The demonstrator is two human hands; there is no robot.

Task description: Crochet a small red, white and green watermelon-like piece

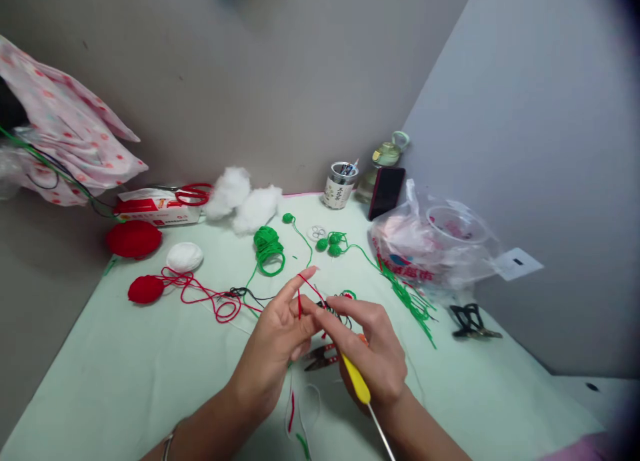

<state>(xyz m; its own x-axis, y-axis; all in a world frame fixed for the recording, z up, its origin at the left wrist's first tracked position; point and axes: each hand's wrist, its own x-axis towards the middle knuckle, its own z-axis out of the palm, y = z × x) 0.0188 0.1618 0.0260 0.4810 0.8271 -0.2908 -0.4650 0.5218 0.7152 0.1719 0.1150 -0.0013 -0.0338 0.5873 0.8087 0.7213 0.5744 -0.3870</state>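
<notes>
My right hand is closed around a crochet hook with a yellow grip; its metal shaft points down toward the front edge of the view. Red yarn passes over the raised index finger of my left hand, whose thumb and other fingers are pinched together. Both sets of fingertips meet, hiding the hook's tip and any stitches there. Just beneath my hands lie thread snips, partly covered. Red yarn trails across the cloth to a small red ball at the left.
Green yarn, a white ball and white stuffing lie beyond my hands. Small green knitted balls are near the middle. Cut green strands, a plastic bag and a black claw clip occupy the right. Red-handled scissors rest on a box.
</notes>
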